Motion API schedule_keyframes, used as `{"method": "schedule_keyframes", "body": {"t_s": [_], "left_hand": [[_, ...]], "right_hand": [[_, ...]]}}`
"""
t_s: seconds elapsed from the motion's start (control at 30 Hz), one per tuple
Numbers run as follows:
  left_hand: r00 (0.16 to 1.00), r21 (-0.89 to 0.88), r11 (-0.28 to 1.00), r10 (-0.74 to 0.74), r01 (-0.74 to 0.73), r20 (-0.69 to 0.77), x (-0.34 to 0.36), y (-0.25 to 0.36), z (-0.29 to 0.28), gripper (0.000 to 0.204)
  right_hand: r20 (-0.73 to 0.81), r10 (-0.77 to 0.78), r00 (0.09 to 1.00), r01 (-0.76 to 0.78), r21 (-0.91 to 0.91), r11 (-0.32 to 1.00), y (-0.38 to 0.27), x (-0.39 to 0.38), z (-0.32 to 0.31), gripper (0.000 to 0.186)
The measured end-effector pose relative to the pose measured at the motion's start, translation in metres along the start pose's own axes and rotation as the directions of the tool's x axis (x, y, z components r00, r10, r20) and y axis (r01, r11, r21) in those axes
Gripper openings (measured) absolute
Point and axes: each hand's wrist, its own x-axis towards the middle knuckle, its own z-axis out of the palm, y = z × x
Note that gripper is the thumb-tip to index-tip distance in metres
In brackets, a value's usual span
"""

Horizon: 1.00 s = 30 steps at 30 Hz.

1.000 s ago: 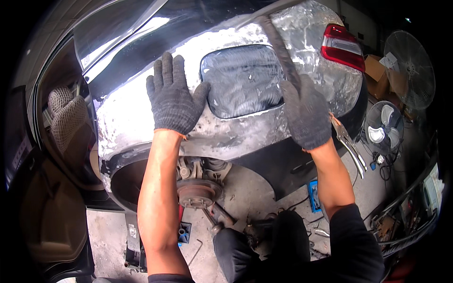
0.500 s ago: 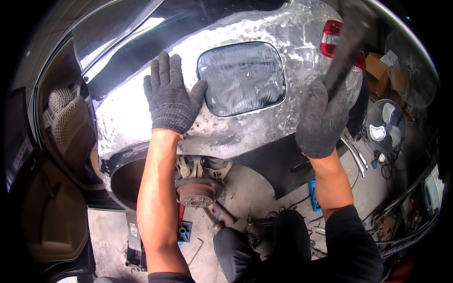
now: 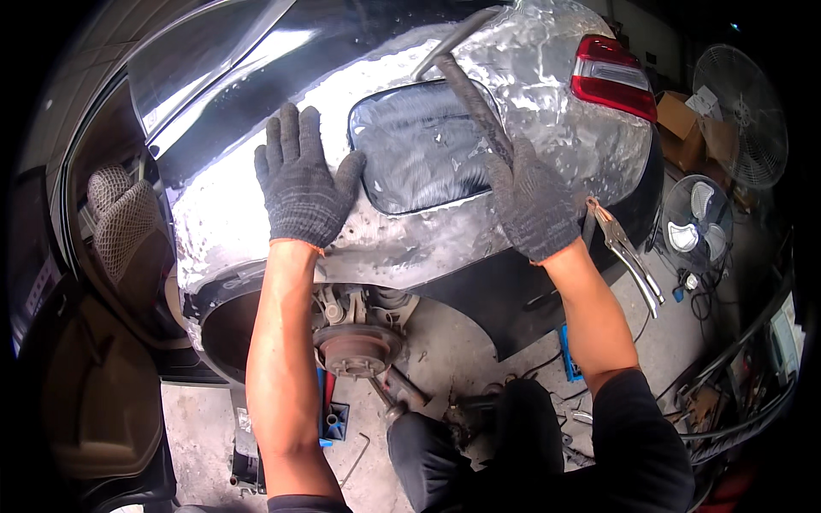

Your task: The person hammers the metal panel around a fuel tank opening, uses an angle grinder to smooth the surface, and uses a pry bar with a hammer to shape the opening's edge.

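My left hand (image 3: pixel 306 184), in a dark grey knit glove, lies flat with fingers stretched on the sanded car quarter panel (image 3: pixel 231 188). Its thumb reaches to the left edge of the dark, scuffed fuel door (image 3: pixel 428 145). My right hand (image 3: pixel 534 201), gloved alike, is closed round the handle of a body hammer (image 3: pixel 471 97). The hammer slants up and left across the fuel door. Its long narrow head is at the door's upper edge; whether it touches the metal I cannot tell.
Locking pliers (image 3: pixel 629 256) clamp the panel's lower right edge, below the red tail light (image 3: pixel 611 79). A bare brake disc (image 3: pixel 357 349) shows in the wheel arch. To the right stand fans (image 3: pixel 697 218), a cardboard box (image 3: pixel 684 128) and cables. An open car door (image 3: pixel 94 385) is at left.
The hammer has swung down and left from beside the tail light to the fuel door, my right hand moving left with it. My left hand stays on the panel.
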Motion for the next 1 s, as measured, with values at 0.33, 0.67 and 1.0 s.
{"method": "schedule_keyframes", "body": {"t_s": [0.33, 0.67, 1.0], "left_hand": [[1.0, 0.032, 0.999, 0.007, -0.007, 0.001, -0.001, 0.001, 0.003, 0.079], [0.999, 0.053, 0.998, 0.032, -0.032, 0.01, 0.0, -0.004, 0.0, 0.081], [0.994, 0.076, 0.991, 0.109, -0.107, -0.019, -0.002, -0.01, 0.004, 0.079]], "right_hand": [[0.052, 0.204, 0.978, -0.21, 0.302, 0.93, 0.022, -0.016, -0.01, 0.027], [0.346, 0.48, 0.806, -0.485, 0.851, 0.201, 0.017, -0.29, -0.013, 0.009], [0.972, 0.231, -0.034, -0.849, 0.094, -0.52, 0.01, -0.496, 0.018, 0.01]]}}
